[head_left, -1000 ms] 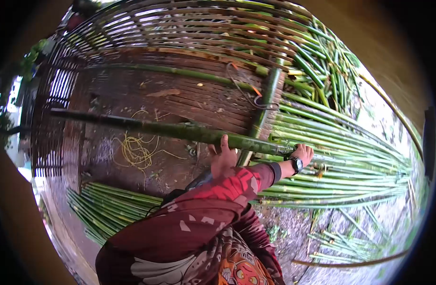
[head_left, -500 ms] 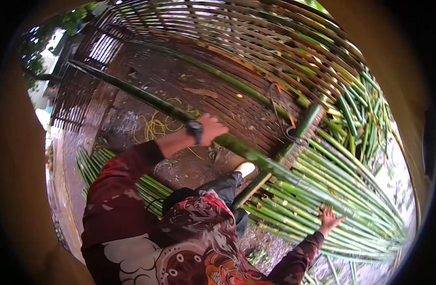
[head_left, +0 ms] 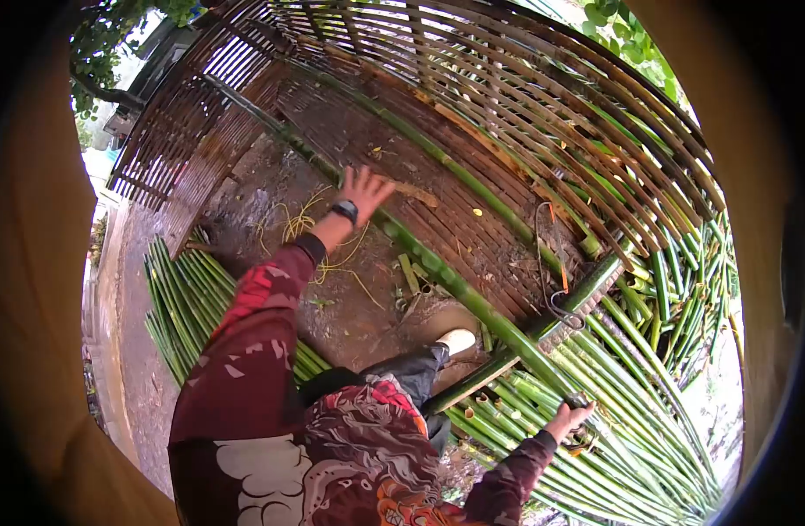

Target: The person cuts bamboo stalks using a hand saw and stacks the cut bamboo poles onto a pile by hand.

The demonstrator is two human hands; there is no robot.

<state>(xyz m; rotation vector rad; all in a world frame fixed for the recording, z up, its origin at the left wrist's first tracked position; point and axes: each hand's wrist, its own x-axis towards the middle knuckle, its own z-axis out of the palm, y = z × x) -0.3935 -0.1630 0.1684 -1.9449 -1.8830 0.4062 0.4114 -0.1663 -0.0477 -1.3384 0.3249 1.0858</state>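
A long, thick green bamboo pole [head_left: 459, 287] runs diagonally from the upper left to the lower right. My left hand [head_left: 366, 191], with a dark watch at its wrist, lies over the pole's middle, fingers spread. Near the pole's lower right end, my right hand [head_left: 571, 421] is curled against its side, its far fingers partly hidden. Beneath that end, many thin green bamboo lengths [head_left: 635, 421] lie fanned out. The pole passes over a shorter bamboo crosspiece [head_left: 473, 381].
A slatted bamboo panel [head_left: 543, 96] curves across the top. A second pole [head_left: 438, 156] lies beyond mine. Yellow cord [head_left: 299, 223] sits on muddy ground. More green lengths [head_left: 179, 302] lie at left. A hooked metal tool [head_left: 560, 309] rests near the crosspiece.
My right hand has moved from above the thin lengths to the pole's end and closed there. My left hand's fingers have spread from around the pole. The view has shifted.
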